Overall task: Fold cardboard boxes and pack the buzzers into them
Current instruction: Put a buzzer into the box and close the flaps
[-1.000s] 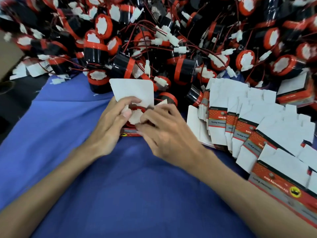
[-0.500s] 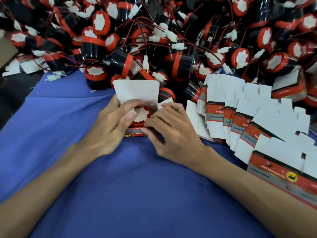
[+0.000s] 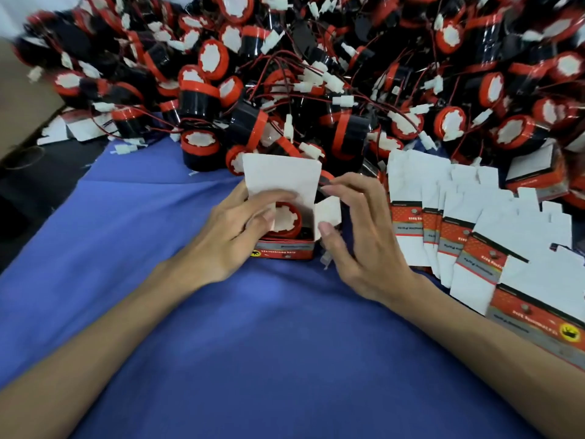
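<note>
The box point(image 3: 285, 248) stands open on the blue cloth point(image 3: 253, 359); the buzzer point(image 3: 285, 220) sits inside it, face up. The left hand point(image 3: 231, 232) curls over the box's left wall, fingertips on the buzzer; the right hand point(image 3: 361, 242) pinches the side flap point(image 3: 329, 210) at the box's right edge between thumb and forefinger. The flap lies between the right hand and the box; the next move is probably to fold it leftward over the buzzer.

It looked like a small packing workshop. A great heap of identical black-and-red buzzers point(image 3: 351, 134) with wired white plugs covered the far side of a blue-clothed desk point(image 3: 253, 359), and a fanned row of flat printed cartons point(image 3: 474, 248) lay beside it.
</note>
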